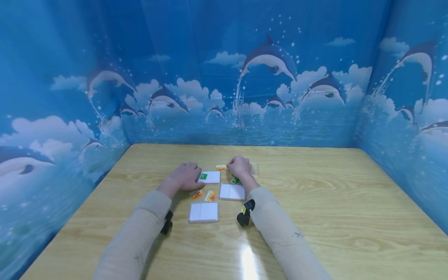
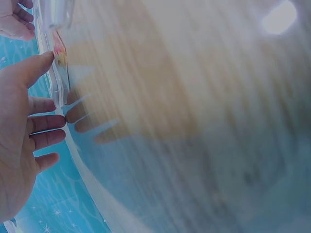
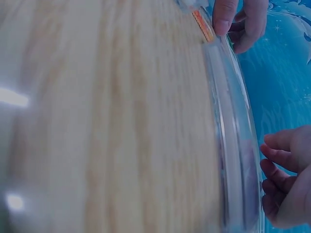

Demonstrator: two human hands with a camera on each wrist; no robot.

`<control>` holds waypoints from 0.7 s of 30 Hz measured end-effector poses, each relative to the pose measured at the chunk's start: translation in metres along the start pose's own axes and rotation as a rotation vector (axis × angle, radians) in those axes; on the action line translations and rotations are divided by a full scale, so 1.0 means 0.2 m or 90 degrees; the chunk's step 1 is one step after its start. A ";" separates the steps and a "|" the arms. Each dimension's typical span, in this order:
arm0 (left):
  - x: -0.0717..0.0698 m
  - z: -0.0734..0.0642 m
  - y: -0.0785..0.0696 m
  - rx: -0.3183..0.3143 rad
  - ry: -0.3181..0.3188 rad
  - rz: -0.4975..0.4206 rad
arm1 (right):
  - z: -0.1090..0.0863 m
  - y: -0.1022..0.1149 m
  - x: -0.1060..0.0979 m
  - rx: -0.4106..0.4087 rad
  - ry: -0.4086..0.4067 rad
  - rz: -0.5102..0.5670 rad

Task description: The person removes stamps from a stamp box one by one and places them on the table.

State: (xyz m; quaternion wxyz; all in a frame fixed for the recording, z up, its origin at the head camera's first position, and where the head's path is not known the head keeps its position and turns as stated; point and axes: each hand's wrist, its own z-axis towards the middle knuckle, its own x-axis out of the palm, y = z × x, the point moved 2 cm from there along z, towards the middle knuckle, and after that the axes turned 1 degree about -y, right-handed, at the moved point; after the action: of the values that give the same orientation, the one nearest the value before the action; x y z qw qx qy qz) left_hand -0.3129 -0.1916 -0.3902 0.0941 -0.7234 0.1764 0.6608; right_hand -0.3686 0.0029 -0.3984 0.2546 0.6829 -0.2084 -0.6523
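My left hand (image 1: 185, 177) holds the left end of a flat white case (image 1: 211, 177), its thumb along the near edge and its fingers fairly straight beyond. A small green card (image 1: 203, 176) lies on that case. In the left wrist view, the left thumb and index finger meet the clear rim of the case (image 2: 59, 90). My right hand (image 1: 239, 166) hovers over the far side with its fingers curled and fingertips close together, beside a small orange-and-white card (image 1: 221, 167). I cannot tell whether a small piece is between the right fingertips.
Two more white cases lie nearer, one (image 1: 232, 192) below the right hand, another (image 1: 203, 212) in front. Two small orange-yellow cards (image 1: 210, 196) sit between them and the left hand. A green card (image 1: 235, 180) and a clear case (image 1: 255, 169) flank the right hand. A dolphin-print curtain (image 1: 224, 77) surrounds the table.
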 end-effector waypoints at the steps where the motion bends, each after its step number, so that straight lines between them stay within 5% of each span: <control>1: 0.00 0.00 0.00 -0.001 0.001 0.001 | 0.00 0.00 0.00 -0.001 -0.001 0.002; 11: 0.01 0.00 -0.01 -0.013 0.009 -0.013 | 0.00 -0.01 0.00 -0.041 -0.005 -0.007; 21: -0.01 0.00 0.00 -0.018 0.012 -0.014 | 0.01 0.03 -0.01 -0.080 0.038 0.056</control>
State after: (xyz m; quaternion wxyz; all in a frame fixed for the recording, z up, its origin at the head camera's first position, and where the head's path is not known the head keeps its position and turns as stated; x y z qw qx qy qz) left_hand -0.3122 -0.1916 -0.3890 0.0893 -0.7330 0.1601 0.6551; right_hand -0.3703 -0.0002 -0.3934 0.3317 0.6750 -0.1889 -0.6314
